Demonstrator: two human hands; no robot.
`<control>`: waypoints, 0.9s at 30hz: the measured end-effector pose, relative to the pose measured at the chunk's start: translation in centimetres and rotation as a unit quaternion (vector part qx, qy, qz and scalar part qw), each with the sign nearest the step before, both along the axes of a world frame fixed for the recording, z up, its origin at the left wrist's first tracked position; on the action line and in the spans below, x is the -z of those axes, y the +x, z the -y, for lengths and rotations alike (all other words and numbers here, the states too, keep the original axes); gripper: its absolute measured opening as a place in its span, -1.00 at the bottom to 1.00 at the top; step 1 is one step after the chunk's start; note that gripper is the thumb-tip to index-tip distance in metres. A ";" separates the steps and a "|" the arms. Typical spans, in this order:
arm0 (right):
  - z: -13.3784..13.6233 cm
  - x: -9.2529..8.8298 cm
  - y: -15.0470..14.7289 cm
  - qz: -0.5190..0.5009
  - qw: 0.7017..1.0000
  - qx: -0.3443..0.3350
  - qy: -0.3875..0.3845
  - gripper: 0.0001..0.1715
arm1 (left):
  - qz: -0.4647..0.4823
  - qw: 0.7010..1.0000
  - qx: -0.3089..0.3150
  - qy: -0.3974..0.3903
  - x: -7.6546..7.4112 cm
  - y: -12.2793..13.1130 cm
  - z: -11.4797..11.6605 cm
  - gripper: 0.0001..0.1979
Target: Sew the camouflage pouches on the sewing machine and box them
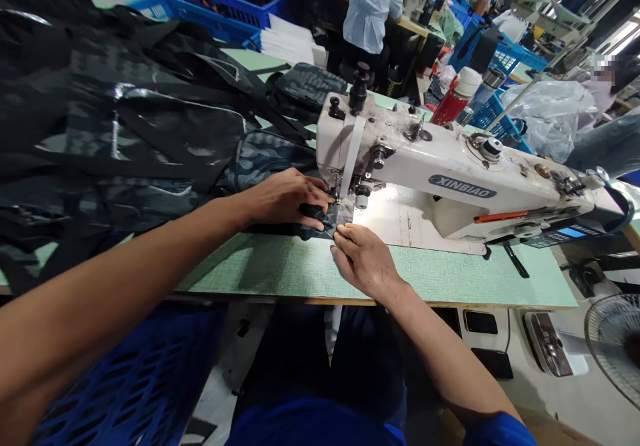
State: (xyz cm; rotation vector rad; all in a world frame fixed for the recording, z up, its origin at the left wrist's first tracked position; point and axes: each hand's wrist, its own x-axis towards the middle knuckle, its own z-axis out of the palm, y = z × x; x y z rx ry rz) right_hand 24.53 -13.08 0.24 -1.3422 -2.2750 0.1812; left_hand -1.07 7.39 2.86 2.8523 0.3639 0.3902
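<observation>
My left hand (pixel 293 198) bends over a dark camouflage fabric piece (pixel 327 218), its thumb and fingers closed on the cloth left of the needle. From the right, my right hand (pixel 364 256) pinches the near edge of that same fabric with thumb and forefinger. The cloth lies under the presser foot area of a white sewing machine (pixel 415 159), whose needle end sits just beyond my fingertips. A pale strip (pixel 353 156) hangs down the machine's head. Exactly how the fabric is folded between my hands cannot be made out.
Dark camouflage bags (pixel 170 133) are heaped on the left of the green table (pixel 280 269). A black tool (pixel 516 261) lies near its right end. Behind the machine stands a red flask (pixel 456 96). Below are a blue crate (pixel 125 379), phones (pixel 480 322) and a fan (pixel 617 339). A co-worker (pixel 371 9) is at the back.
</observation>
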 end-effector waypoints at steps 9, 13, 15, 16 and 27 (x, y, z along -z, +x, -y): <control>-1.8 -1.5 0.0 0.031 0.998 0.018 -0.047 -0.63 | 0.006 1.000 -0.022 0.011 0.4 0.2 -1.7 -0.65; -3.1 -2.4 0.0 0.054 0.997 0.017 -0.059 -0.63 | -0.007 0.998 -0.051 0.035 0.3 0.8 -3.1 -0.57; -3.6 -2.6 0.1 0.056 0.997 0.020 -0.057 -0.63 | -0.015 0.997 -0.068 0.039 0.3 1.0 -3.7 -0.52; -3.9 -2.7 0.2 0.057 0.997 0.023 -0.057 -0.64 | -0.021 0.996 -0.077 0.038 0.3 1.0 -3.9 -0.51; -5.3 -1.7 1.2 0.034 0.997 0.041 -0.051 -0.59 | -0.013 0.993 -0.114 0.035 0.5 1.4 -3.0 -0.55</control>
